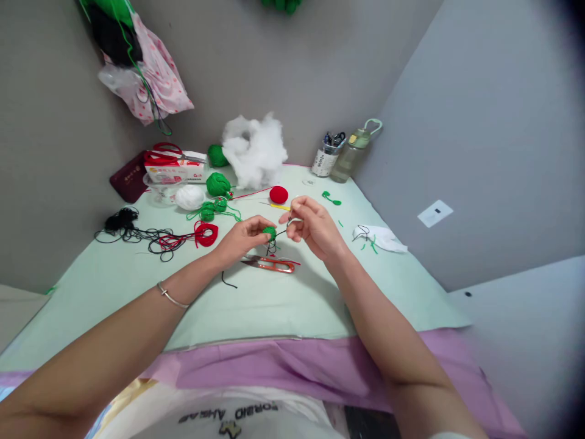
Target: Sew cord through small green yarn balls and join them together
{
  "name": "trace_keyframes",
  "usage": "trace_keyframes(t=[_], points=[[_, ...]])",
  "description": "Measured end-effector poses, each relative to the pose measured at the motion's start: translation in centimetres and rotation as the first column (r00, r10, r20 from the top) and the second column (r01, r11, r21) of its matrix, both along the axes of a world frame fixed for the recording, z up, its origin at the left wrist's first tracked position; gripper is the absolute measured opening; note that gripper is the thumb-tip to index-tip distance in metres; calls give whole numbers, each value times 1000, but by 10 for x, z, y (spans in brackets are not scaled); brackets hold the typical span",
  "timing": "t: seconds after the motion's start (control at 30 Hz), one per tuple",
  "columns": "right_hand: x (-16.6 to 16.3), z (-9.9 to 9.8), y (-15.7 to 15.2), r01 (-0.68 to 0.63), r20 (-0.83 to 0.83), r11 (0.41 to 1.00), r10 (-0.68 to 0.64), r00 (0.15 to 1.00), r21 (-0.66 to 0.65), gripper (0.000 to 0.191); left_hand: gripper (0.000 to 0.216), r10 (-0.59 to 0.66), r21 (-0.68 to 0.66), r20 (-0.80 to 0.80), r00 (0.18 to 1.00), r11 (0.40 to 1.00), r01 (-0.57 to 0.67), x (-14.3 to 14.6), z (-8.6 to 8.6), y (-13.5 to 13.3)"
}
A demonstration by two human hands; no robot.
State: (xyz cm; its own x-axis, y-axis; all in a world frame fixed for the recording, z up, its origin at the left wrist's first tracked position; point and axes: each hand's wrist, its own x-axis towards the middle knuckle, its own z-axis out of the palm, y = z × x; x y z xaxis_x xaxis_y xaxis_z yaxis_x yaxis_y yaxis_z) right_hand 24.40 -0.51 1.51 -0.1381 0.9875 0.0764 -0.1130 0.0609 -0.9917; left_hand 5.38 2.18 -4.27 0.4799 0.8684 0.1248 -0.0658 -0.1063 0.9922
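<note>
Between the thumb and fingers of my left hand (249, 236) is a small green crocheted piece (269, 233) with black yarn ends hanging below it. A taut black yarn (280, 233) runs from the piece to my right hand (311, 225), whose fingers are pinched on it. Whether a needle is also in those fingers is too small to tell. Just below both hands lie orange-handled thread snips (274, 264), with a bit of red yarn by them. A yellow-handled crochet hook (280, 207) rests behind my right fingers, near a red ball (278, 194).
Green yarn balls (218, 184), a white ball (189, 197) and fluffy stuffing (256, 149) stand at the back. Tangled black yarn (123, 221) and red yarn (206, 234) lie left. Red scissors (167, 154) top a box. A bottle (350, 160) and pen cup (325, 160) stand back right.
</note>
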Motion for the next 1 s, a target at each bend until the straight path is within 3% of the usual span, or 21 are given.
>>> trace_keyframes(t=[0.07, 0.1, 0.17, 0.23, 0.33, 0.43, 0.53, 0.6, 0.67, 0.8, 1.0], points=[[9, 4, 2, -100, -25, 991, 98, 995, -88, 36, 29, -24, -17, -16, 1000, 1000, 24, -2, 1, 2], [16, 7, 3, -71, -42, 995, 68, 997, -74, 35, 29, -29, -26, -34, 999, 999, 29, -4, 2, 2], [34, 14, 8, 129, -117, 990, -122, 986, 53, 32, 29, -22, -37, -82, 996, 999, 19, -7, 4, 5], [53, 21, 12, 384, -240, 899, -333, 912, 211, 30, 28, -11, -39, -113, 994, 999, 7, -10, 7, 6], [68, 24, 15, 510, -298, 797, -425, 855, 324, 27, 28, -34, -34, -102, 994, 999, 31, -15, 10, 9], [57, 20, 9, 403, -147, 827, -376, 915, 392, 20, 32, -72, -51, -51, 996, 996, 69, -17, 11, 9], [33, 12, -3, 183, 176, 871, -290, 941, 456, 17, 34, -78, -83, 33, 996, 993, 80, -17, 13, 9], [20, 8, -10, 39, 383, 844, -283, 879, 534, 15, 29, -71, -90, 67, 995, 993, 77, -16, 16, 8], [11, 4, -15, -72, 512, 778, -337, 790, 624, 13, 24, -73, -85, 75, 995, 993, 79, -15, 18, 7], [8, -4, -15, -196, 591, 679, -417, 691, 708, 16, 26, -87, -68, 52, 995, 994, 91, -16, 21, 5], [11, -9, -12, -273, 642, 648, -440, 628, 711, 18, 30, -62, -29, 17, 998, 998, 63, -17, 20, 6]])
